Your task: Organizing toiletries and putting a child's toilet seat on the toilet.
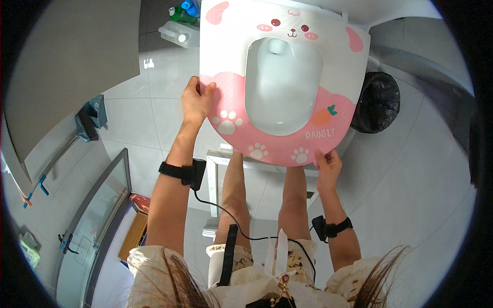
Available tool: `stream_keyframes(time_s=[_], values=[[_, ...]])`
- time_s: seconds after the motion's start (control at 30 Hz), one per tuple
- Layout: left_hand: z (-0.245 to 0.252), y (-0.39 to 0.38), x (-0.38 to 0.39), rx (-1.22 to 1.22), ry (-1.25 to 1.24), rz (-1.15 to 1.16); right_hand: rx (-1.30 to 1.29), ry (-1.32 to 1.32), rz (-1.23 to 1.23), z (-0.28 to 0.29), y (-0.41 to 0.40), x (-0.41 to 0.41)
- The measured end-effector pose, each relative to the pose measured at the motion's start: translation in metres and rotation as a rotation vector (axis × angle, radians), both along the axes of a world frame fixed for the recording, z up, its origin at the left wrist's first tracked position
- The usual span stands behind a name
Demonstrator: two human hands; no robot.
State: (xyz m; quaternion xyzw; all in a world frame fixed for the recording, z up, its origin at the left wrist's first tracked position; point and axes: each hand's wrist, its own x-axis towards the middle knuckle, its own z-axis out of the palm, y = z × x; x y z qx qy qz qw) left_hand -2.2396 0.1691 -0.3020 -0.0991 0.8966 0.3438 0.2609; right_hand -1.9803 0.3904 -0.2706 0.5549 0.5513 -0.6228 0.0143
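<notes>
A pink and white toilet seat cover pad (227,54) with a cartoon animal face, paw prints and a carrot lies spread over the toilet. Through its central opening shows the white toilet bowl (284,88). My left hand (196,101) grips the pad's left edge, thumb on top and fingers underneath. At the lower right edge, my right hand (328,169) pinches the rim between thumb and fingers. How far the pad rests on the seat beneath cannot be told, since it covers the seat.
A bin lined with a black bag (379,103) stands right of the toilet. Bottles (183,15) and a translucent jug (179,34) are at the upper left. A broom (86,125) with a dustpan (96,109) and a glass door (96,227) are left. A cable (246,235) hangs across my body.
</notes>
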Motion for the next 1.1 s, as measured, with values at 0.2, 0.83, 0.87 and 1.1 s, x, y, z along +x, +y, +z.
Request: stream_keyframes(time_s=[0.2,0.83,0.87,1.1], values=[[0.005,0.003,0.004,-0.060,0.042,0.000,0.067,-0.007,0.062,0.005,-0.002,-0.001],[0.029,0.068,-0.098,0.315,0.155,-0.019,1.207,0.099,0.859,-0.030,0.067,-0.159],[0.026,0.066,-0.098,0.263,0.202,0.007,1.204,0.101,0.858,-0.036,0.067,-0.167],[0.006,0.057,-0.106,0.204,0.231,0.045,1.409,-0.035,0.975,-0.064,0.080,-0.197]])
